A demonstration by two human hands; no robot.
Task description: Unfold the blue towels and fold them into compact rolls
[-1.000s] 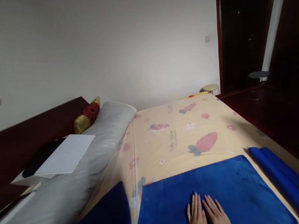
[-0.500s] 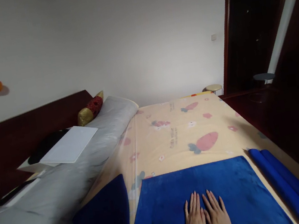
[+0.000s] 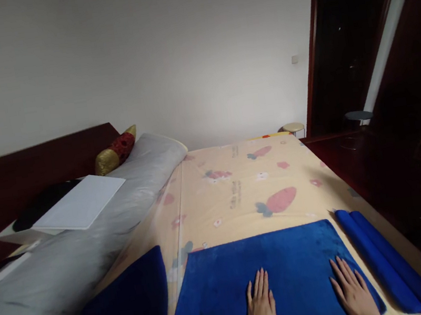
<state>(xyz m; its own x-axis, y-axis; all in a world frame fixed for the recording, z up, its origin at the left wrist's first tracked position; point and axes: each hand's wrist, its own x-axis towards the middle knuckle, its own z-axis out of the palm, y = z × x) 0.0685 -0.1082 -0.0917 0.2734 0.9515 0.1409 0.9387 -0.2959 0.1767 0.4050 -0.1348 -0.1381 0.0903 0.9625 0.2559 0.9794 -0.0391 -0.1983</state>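
Note:
A blue plush cloth, which looks like a towel (image 3: 290,256), lies spread flat on the bed, its near edge showing at the bottom. My left hand (image 3: 260,306) rests palm down around its middle, fingers stretched forward. Near the cloth's right edge, my right hand (image 3: 354,292) lies flat with the fingers spread a little. Neither hand grips anything. To the left is a darker blue cloth (image 3: 123,310). Beside the right edge lie two blue cloth rolls (image 3: 382,258), side by side.
The bed's yellow sheet (image 3: 200,196) has a strawberry print. Along the left runs a long grey bolster (image 3: 109,253), with a white flat board (image 3: 81,202) on top. A red and gold cushion (image 3: 117,151) leans at the headboard (image 3: 36,166). Two stools (image 3: 359,116) stand beyond the bed.
My right hand has slid right across the towel, away from my left hand, which stays near the same spot on the cloth. The view has turned slightly right.

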